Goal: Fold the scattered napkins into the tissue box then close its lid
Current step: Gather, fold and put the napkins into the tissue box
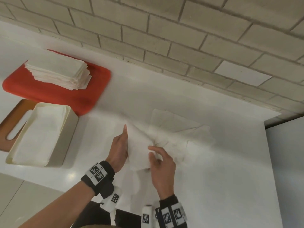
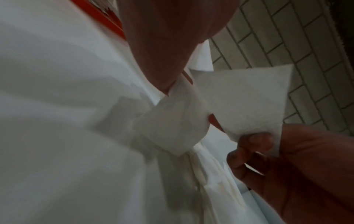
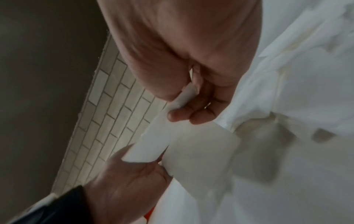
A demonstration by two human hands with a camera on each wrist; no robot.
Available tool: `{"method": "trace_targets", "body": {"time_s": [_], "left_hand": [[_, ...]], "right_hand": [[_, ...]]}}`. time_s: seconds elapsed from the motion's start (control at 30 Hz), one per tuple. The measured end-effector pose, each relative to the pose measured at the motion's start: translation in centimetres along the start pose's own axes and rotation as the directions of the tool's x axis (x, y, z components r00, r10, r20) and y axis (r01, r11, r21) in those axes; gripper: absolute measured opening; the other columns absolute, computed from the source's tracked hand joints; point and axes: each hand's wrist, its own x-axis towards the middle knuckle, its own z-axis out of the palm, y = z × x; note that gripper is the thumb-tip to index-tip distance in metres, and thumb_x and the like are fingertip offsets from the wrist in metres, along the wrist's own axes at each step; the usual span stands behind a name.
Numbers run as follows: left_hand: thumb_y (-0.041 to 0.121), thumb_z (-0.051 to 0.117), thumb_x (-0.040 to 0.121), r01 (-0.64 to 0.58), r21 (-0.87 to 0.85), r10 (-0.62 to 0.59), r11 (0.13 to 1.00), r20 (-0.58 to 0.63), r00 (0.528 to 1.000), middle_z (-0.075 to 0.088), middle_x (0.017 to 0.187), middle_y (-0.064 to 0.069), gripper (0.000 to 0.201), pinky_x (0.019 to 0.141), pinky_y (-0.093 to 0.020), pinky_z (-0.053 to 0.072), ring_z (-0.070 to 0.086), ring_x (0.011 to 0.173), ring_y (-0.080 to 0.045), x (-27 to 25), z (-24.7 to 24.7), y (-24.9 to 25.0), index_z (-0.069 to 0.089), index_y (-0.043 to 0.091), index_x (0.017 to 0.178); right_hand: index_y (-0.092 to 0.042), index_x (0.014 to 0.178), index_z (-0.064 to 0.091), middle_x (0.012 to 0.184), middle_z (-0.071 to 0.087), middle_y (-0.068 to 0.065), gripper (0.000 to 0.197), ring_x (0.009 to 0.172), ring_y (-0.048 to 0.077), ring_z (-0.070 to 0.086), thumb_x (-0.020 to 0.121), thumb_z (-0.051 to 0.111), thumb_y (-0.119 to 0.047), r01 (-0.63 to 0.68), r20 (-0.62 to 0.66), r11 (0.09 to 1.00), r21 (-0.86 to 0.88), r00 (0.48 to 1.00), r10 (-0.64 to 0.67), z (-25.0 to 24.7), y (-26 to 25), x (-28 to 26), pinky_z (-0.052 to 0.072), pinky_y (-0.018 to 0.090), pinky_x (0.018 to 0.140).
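Observation:
A white napkin (image 1: 139, 148) is lifted a little over the counter, held between both hands. My left hand (image 1: 125, 137) pinches its left edge, fingers pointing toward the wall. My right hand (image 1: 153, 155) pinches its right side between thumb and fingertips (image 3: 184, 116). In the left wrist view the napkin (image 2: 239, 103) stretches from my left hand to the right hand (image 2: 254, 145). The cream tissue box (image 1: 69, 142) stands open at the left with folded napkins inside. Its wooden lid (image 1: 9, 127), with an oval slot, lies under and beside the box.
A red tray (image 1: 49, 96) at the back left carries a stack of napkins (image 1: 57, 73). More loose napkins (image 1: 177, 129) lie spread on the white counter (image 1: 222, 162) to the right of my hands. A tiled wall (image 1: 181, 38) runs along the back; the counter ends at the right.

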Motion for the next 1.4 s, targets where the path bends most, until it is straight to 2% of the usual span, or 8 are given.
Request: {"method": "trace_targets", "body": {"time_s": [0.17,0.37,0.63,0.77,0.9,1.13,1.27,1.4], "left_hand": [[0.076,0.037,0.102,-0.002,-0.028,0.003,1.000,0.050,0.999,0.077,0.126,-0.017,0.081,0.105,-0.048,0.052,0.074,0.119,-0.034,0.3,-1.1,-0.5,0.078,0.010,0.123],[0.076,0.073,0.086,-0.163,0.315,0.230,0.935,-0.191,0.954,0.062,0.080,-0.008,0.088,0.064,-0.050,0.051,0.059,0.073,-0.027,1.6,-3.7,-1.0,0.061,-0.010,0.095],[0.019,0.083,0.095,-0.349,0.444,0.429,0.826,-0.092,0.899,0.076,0.120,0.005,0.040,0.098,-0.054,0.060,0.075,0.108,-0.019,0.5,-3.6,1.8,0.066,0.026,0.130],[0.003,0.077,0.096,-0.491,0.515,0.588,0.703,-0.032,0.808,0.032,0.164,0.031,0.089,0.120,-0.026,0.035,0.044,0.144,0.007,0.2,-4.2,3.3,0.028,0.033,0.164],[0.004,0.061,0.106,-0.503,0.633,0.621,0.588,0.045,0.782,0.069,0.137,0.022,0.042,0.116,-0.026,0.044,0.061,0.132,-0.002,0.8,-5.0,5.0,0.070,0.036,0.131],[0.031,0.035,0.114,-0.537,0.426,0.559,0.728,0.084,0.825,0.072,0.138,0.009,0.046,0.124,-0.050,0.036,0.058,0.138,-0.012,0.9,-2.7,9.0,0.078,0.019,0.125],[0.072,0.036,0.103,-0.569,0.164,0.516,0.806,0.276,0.811,0.069,0.141,-0.014,0.081,0.110,-0.059,0.048,0.062,0.134,-0.037,-0.3,-0.6,10.2,0.071,0.006,0.134],[0.035,0.062,0.107,-0.583,0.278,0.554,0.764,0.182,0.813,0.082,0.100,0.005,0.022,0.078,-0.032,0.057,0.076,0.089,-0.012,-1.6,2.0,10.3,0.080,0.023,0.105]], "right_hand": [[-0.036,0.114,0.077,0.111,0.076,-0.026,0.026,0.098,-0.004,0.071,0.101,0.074,-0.013,0.041,0.076,0.995,-0.094,0.997,-0.034,0.4,-0.1,0.3,0.051,0.008,0.085],[-0.031,0.099,0.076,0.099,0.080,-0.010,0.009,0.090,0.011,0.076,0.098,0.074,-0.023,0.238,0.221,0.864,-0.443,0.963,-0.152,-2.2,-1.0,10.6,0.058,0.028,0.084],[-0.023,0.133,0.066,0.140,0.051,0.012,0.048,0.133,0.040,0.048,0.092,0.082,-0.043,0.256,0.359,0.468,-0.846,0.922,0.143,-3.4,-0.5,26.9,0.045,0.048,0.107],[-0.018,0.111,0.071,0.110,0.068,-0.002,0.025,0.114,0.026,0.066,0.095,0.081,-0.033,0.355,0.469,0.667,-0.655,0.883,-0.010,-4.0,-1.1,26.5,0.047,0.029,0.085],[-0.021,0.105,0.074,0.104,0.077,-0.010,0.017,0.096,-0.004,0.067,0.096,0.083,-0.032,0.427,0.383,0.842,-0.330,0.876,-0.294,-6.3,-7.1,22.6,0.045,0.012,0.084],[-0.023,0.097,0.081,0.094,0.079,-0.007,0.006,0.089,0.009,0.073,0.093,0.086,-0.024,0.503,0.622,0.852,-0.144,0.716,-0.318,-10.2,-19.0,14.1,0.049,0.018,0.082],[-0.025,0.099,0.082,0.096,0.080,-0.014,0.009,0.091,0.000,0.073,0.092,0.086,-0.028,0.500,0.635,0.854,-0.141,0.707,-0.310,-9.5,-20.3,12.8,0.048,0.015,0.083],[-0.025,0.111,0.078,0.103,0.078,-0.019,0.026,0.100,-0.004,0.071,0.089,0.089,-0.035,0.555,0.499,0.808,-0.199,0.767,-0.404,-7.0,-18.7,13.8,0.048,0.014,0.084]]}}
